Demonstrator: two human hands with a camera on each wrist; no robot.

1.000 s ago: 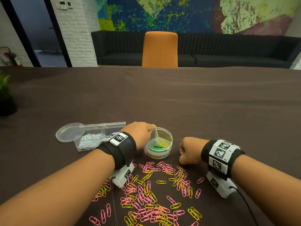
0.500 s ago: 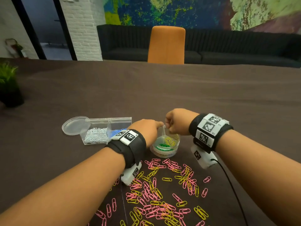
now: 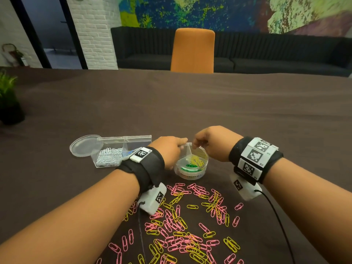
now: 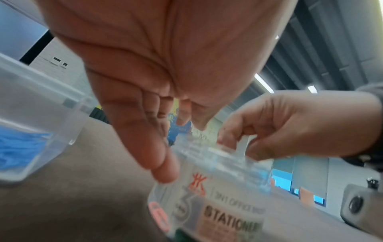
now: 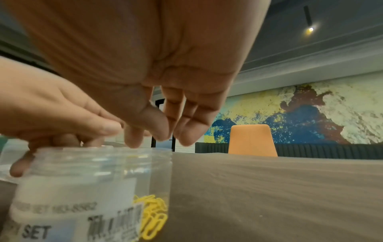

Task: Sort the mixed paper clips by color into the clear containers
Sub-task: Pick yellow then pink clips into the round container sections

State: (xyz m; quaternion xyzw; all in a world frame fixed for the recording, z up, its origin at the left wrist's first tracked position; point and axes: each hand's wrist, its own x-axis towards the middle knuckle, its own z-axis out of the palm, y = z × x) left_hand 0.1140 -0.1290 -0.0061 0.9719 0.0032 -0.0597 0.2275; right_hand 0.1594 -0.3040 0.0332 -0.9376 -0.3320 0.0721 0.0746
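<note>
Left hand (image 3: 169, 149) grips the round clear plastic divided tub (image 3: 191, 164) near the table's (image 3: 209, 111) front edge; right hand (image 3: 213, 142) hovers above, fingers loosely apart, empty.

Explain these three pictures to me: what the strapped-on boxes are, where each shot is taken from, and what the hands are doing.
No machine here: a person works bare-handed, wearing a camera on the head and one under each wrist. The wide picture is the head view; the two close ones look along each palm. The left hand steadies a round clear tub holding yellow clips and green clips. The right hand hovers over the tub's rim, fingers curled; whether they pinch a clip cannot be made out. Loose pink and yellow clips lie on the brown table. A rectangular clear box holds silver and blue ones, with a round lid beside it.
</note>
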